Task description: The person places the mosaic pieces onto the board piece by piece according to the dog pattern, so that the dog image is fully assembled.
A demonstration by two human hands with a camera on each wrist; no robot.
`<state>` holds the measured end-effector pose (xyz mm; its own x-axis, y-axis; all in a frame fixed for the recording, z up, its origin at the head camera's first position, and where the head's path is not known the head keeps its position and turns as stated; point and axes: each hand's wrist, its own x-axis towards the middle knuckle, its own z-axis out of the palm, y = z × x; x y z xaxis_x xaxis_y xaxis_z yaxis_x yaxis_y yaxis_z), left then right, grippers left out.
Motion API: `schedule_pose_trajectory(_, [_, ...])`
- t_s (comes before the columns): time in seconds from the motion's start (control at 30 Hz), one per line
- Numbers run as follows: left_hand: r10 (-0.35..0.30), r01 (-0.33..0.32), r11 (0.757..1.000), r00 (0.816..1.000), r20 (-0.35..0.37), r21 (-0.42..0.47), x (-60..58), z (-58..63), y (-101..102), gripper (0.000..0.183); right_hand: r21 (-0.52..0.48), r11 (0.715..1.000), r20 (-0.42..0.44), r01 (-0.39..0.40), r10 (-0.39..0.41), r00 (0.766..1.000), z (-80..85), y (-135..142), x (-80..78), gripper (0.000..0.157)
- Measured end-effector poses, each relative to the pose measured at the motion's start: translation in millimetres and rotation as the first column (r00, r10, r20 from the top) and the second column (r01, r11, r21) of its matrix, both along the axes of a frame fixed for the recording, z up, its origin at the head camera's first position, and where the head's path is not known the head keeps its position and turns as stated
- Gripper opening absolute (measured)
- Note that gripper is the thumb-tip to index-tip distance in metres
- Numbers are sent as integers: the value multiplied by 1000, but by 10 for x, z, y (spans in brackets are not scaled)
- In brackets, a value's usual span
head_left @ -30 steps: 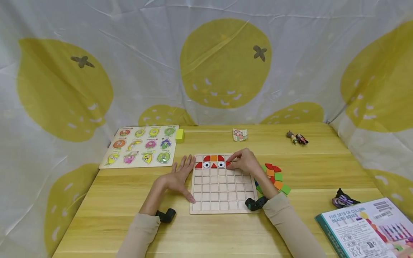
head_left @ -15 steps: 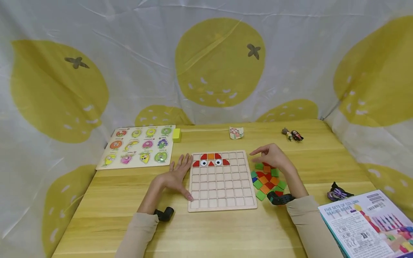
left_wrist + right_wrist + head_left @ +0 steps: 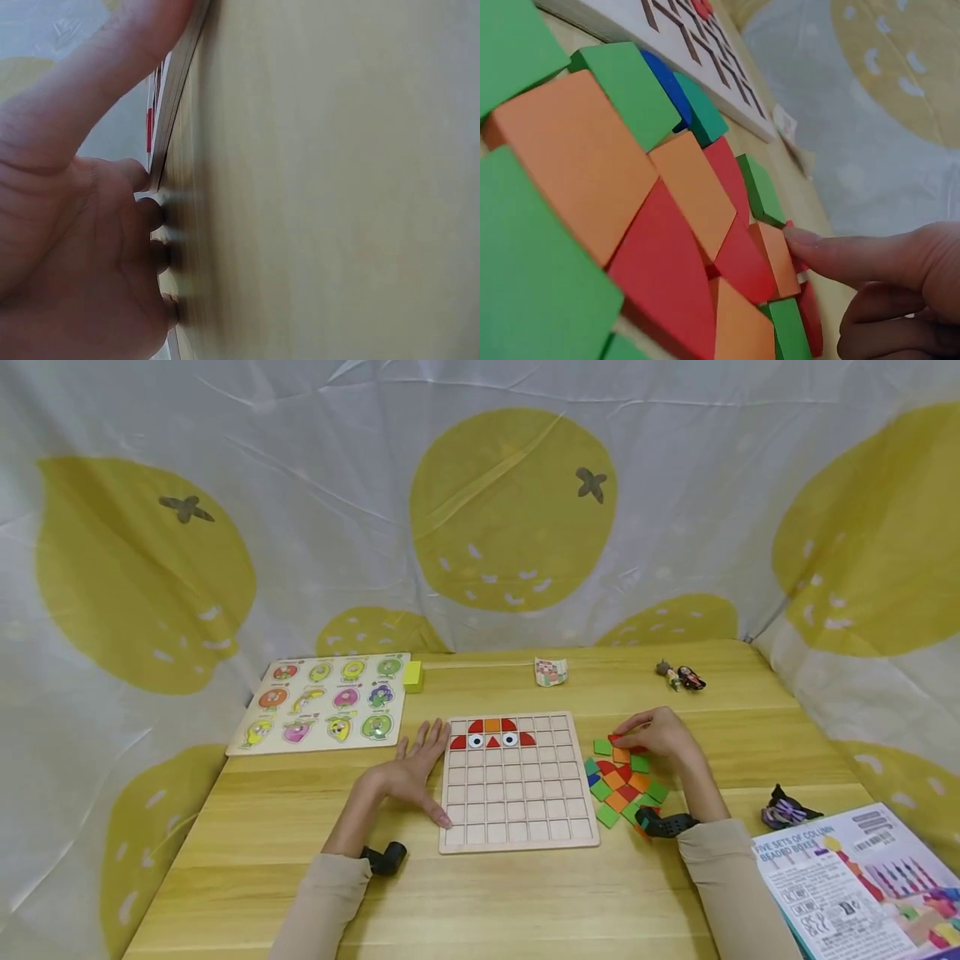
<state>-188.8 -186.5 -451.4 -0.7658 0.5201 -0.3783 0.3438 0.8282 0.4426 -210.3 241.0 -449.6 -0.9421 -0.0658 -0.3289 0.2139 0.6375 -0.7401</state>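
Observation:
A square wooden grid board [image 3: 517, 814] lies at the middle of the table, with red, orange and eye-patterned tiles set in its two far rows. Against its left edge rests my left hand [image 3: 408, 777], fingers spread and thumb at the near corner; in the left wrist view the hand [image 3: 75, 247] lies beside the board's edge [image 3: 174, 97]. My right hand [image 3: 663, 739] is at the far end of the loose tiles [image 3: 618, 781], pinching a red curved tile [image 3: 615, 739]. The right wrist view shows the thumb on this tile, partly hidden behind it.
A fruit puzzle board [image 3: 322, 706] and a yellow block [image 3: 413, 677] are at the back left. Behind the grid lies a small patterned card [image 3: 551, 672]. Two small figures [image 3: 681, 677], a dark purple item [image 3: 787, 807] and a box [image 3: 862, 877] occupy the right side.
My right hand has left the board's far rows, moved right to the loose tiles, and come down on a red one. The left hand has stayed at the board's left edge.

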Motion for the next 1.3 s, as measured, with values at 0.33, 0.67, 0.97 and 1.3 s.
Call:
schedule_pose_trajectory(0.33, [9, -9, 999, 1000, 0, -33, -4, 18, -51, 151, 51, 995, -107, 85, -80, 991, -93, -292, -284, 36])
schedule_pose_trajectory(0.67, [-6, 6, 1000, 1000, 7, -1, 24, 8, 3, 150, -70, 992, -10, -104, 104, 995, -118, -158, -352, 38])
schedule_pose_trajectory(0.97, [2, -2, 1000, 1000, -4, -5, 0, 22, -2, 150, -79, 984, -10, -157, 157, 988, -137, -153, -440, 35])
schedule_pose_trajectory(1.3, [5, -5, 1000, 1000, 3, 1, -10, 6, 15, 151, -46, 979, -152, -197, 188, 970, 44, -552, -279, 25])
